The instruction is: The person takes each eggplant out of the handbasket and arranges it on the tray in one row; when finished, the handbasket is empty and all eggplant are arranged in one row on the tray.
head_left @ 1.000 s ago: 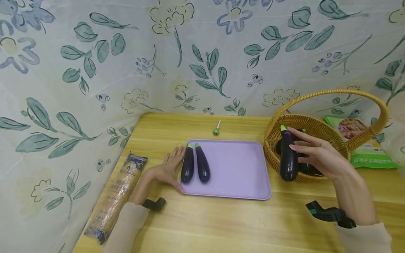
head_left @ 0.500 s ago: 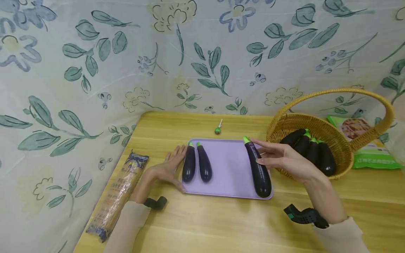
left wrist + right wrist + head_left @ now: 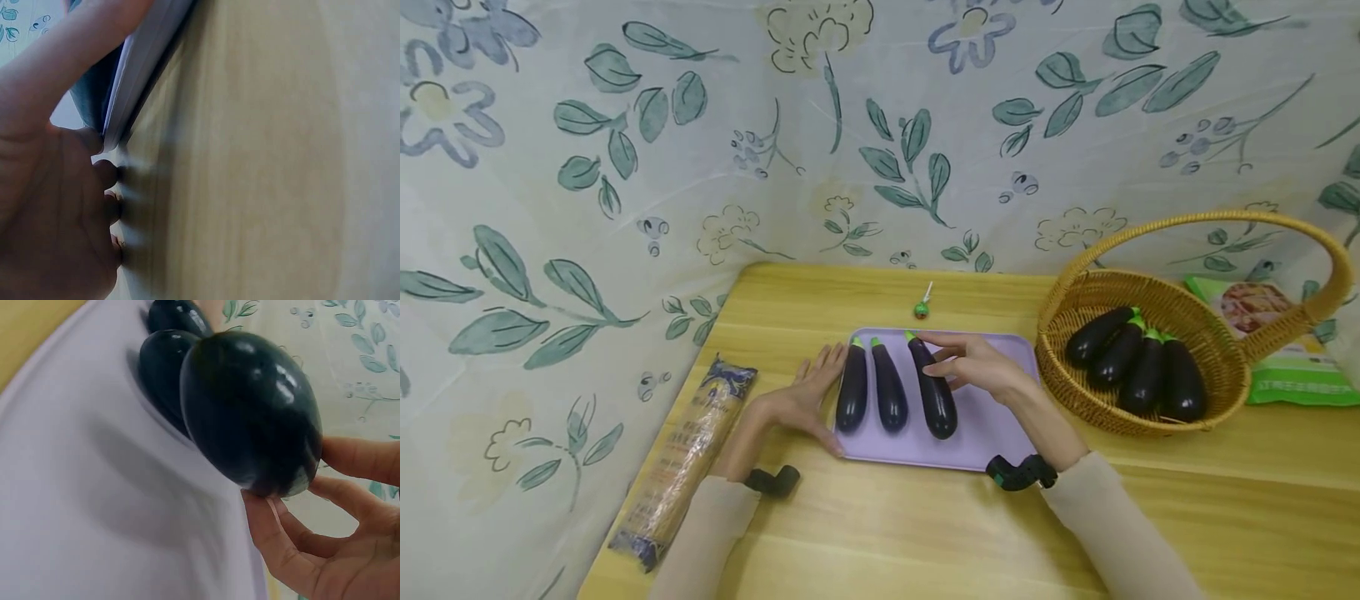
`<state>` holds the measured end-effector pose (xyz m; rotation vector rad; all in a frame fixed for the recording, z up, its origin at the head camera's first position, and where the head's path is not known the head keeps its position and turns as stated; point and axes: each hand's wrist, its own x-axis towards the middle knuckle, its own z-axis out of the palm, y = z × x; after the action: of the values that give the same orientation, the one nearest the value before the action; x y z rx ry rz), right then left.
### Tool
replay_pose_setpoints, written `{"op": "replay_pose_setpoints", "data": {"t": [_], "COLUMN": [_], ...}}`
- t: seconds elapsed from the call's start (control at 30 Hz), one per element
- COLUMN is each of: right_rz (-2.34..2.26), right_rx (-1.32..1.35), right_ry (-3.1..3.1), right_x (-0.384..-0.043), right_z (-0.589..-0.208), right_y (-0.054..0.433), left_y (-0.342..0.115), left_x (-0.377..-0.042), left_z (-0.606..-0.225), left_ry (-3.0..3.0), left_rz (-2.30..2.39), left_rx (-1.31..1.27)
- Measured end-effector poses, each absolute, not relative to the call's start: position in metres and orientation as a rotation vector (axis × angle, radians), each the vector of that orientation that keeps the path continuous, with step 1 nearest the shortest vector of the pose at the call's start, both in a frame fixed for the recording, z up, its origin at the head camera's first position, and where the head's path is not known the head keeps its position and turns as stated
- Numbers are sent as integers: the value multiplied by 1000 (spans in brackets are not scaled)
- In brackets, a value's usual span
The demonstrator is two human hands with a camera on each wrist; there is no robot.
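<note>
My right hand (image 3: 981, 367) pinches an eggplant (image 3: 936, 400) near its green stem end, over the middle of a lilac tray (image 3: 992, 433). In the right wrist view, the held eggplant (image 3: 250, 412) hangs just above the tray, casting a shadow on it. Two more eggplants lie on the tray's left side, a left one (image 3: 852, 392) and a right one (image 3: 890, 392), stems toward the wall. With fingers spread, my left hand (image 3: 801, 404) rests at the tray's left edge, as the left wrist view also shows; part of the palm (image 3: 56, 212) fills that view.
A wicker basket (image 3: 1075, 396) with a tall handle stands at the right, holding several eggplants (image 3: 1142, 375). Behind it lies a green food bag (image 3: 1300, 379). A lollipop (image 3: 922, 308) lies beyond the tray, and a long noodle packet (image 3: 681, 467) is at the left.
My right hand has carried the eggplant left from the basket, across the tray's right side, to beside the two lying eggplants. My left hand stays at the tray's edge.
</note>
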<state>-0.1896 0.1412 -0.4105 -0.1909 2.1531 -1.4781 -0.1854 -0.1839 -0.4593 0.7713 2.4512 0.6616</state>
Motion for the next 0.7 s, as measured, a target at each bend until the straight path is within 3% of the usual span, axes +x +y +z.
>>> {"op": "replay_pose_setpoints", "data": {"t": [0.7], "right_rz": [-1477], "right_rx": [-112], "right_ry": [2156], "right_x": [-200], "right_z": [-430], "right_y": [105], "left_y": [-184], "left_x": [-186], "left_z": [-458], "left_ry": [2441], "left_rz": [648], "left_rx": [779]}}
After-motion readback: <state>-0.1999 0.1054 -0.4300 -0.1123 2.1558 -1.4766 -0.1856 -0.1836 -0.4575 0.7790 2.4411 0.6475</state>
